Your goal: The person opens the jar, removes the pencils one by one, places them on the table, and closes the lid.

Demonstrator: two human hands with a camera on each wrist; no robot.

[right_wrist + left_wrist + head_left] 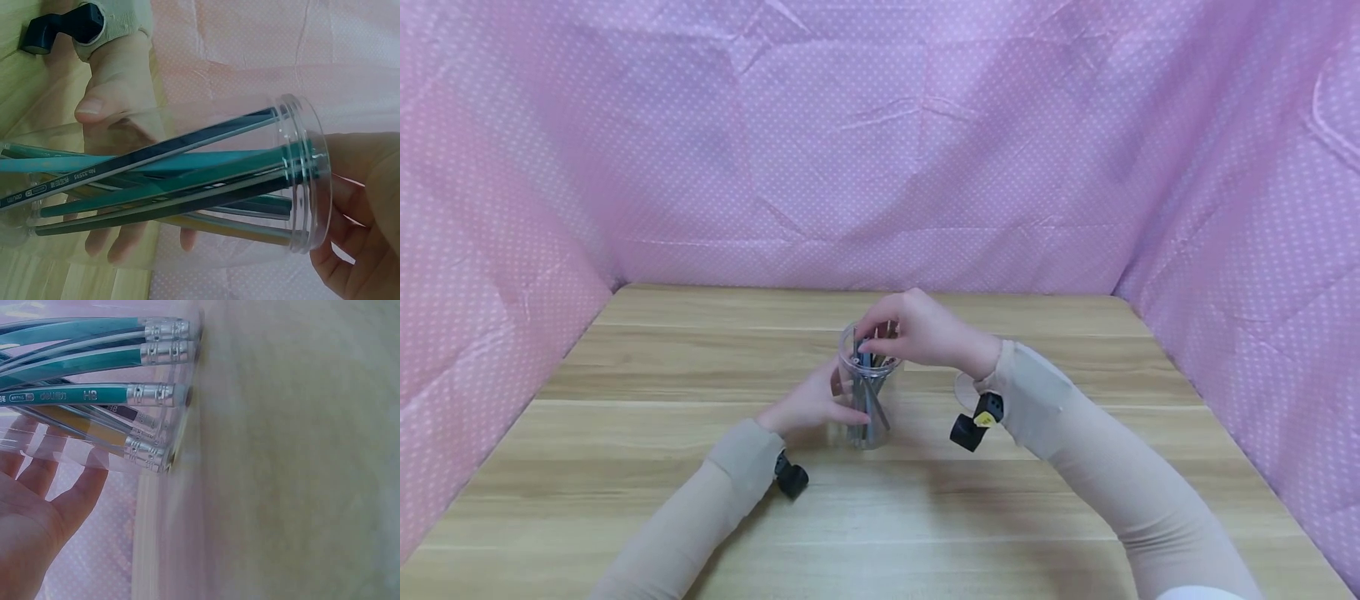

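Jar (312,212) needed steadying: left hand (812,406) clamped round it; right hand (921,332) sat over pencils (81,394), couldn't tell if pinching.

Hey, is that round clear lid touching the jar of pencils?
Apart. The head view shows bare tabletop between the clear plastic jar and the round clear lid to its right.

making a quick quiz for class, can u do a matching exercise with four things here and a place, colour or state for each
1 jar
2 left hand
3 right hand
4 cloth

A pink with pale dots
B at the jar's mouth
C clear, with pencils inside
D round the jar's side

Pairs: 1-C, 2-D, 3-B, 4-A
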